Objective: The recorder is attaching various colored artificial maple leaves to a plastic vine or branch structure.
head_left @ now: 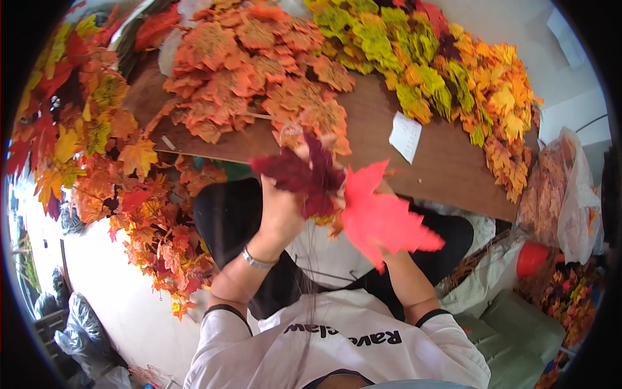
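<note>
My left hand [284,206] is closed near the table's front edge, gripping a dark maroon artificial maple leaf [317,176] that covers most of its fingers. Beside it, a large bright red artificial maple leaf [382,217] spreads over my right hand [387,187]. Only a little of that hand shows, so its fingers are hidden. Small orange and yellow leaf pieces [335,227] peek out between the hands. Just beyond them lies a big heap of orange leaves [259,71] on the brown table [372,107].
Yellow-green leaves [414,58] and yellow-orange leaves [508,123] cover the table's far right. A white paper slip [405,136] lies nearer. Leaf garlands [162,240] hang at the left. On the right are a clear plastic bag [564,194] of leaves and a red container [532,259].
</note>
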A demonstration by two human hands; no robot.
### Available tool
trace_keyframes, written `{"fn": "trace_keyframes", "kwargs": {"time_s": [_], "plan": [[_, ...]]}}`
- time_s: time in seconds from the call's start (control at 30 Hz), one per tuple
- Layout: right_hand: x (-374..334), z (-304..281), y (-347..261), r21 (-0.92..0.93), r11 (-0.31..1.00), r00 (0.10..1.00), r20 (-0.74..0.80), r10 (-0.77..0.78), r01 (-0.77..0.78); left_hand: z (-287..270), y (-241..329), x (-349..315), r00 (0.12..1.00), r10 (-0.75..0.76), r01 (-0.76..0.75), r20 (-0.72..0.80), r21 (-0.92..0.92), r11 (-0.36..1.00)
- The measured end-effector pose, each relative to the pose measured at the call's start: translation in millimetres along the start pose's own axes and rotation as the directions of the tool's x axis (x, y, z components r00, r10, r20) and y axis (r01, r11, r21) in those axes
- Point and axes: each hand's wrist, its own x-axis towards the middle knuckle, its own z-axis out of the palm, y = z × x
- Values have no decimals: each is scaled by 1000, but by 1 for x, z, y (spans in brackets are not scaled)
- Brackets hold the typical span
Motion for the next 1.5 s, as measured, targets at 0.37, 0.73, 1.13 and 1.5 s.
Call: {"fn": "trace_keyframes", "kwargs": {"time_s": [0.37, 0.73, 1.13, 1.5], "plan": [[204, -19, -44, 131, 946, 924, 210, -320, 298, -48, 35, -34, 805, 543, -485, 239, 793, 369], [515, 33, 132, -808, 366, 882, 379, -279, 462, -58, 58, -14, 743, 645, -392, 179, 897, 204], [618, 52, 251, -873, -225, 546, 452, -706, 432, -78, 55, 2, 870, 491, -291, 39, 844, 450], [496, 4, 82, 106, 986, 991, 3, 132, -131, -63, 37, -4, 901, 426, -323, 80, 779, 537]]}}
